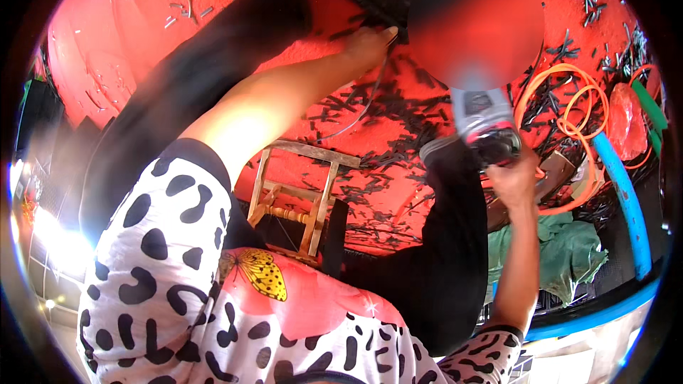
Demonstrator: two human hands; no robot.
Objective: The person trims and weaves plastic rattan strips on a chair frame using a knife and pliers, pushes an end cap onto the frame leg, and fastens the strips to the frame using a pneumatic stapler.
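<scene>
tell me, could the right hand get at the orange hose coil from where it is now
Probably yes. The right hand grips a power tool right beside the orange hose coil, with nothing between them, but it is occupied holding the tool.

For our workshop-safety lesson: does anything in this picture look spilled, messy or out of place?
Yes. Dark strip-like scraps lie scattered all over the red floor, thickest near the left hand. Orange cord lies in loose loops by the right hand, and a green cloth sits crumpled below it.
</scene>
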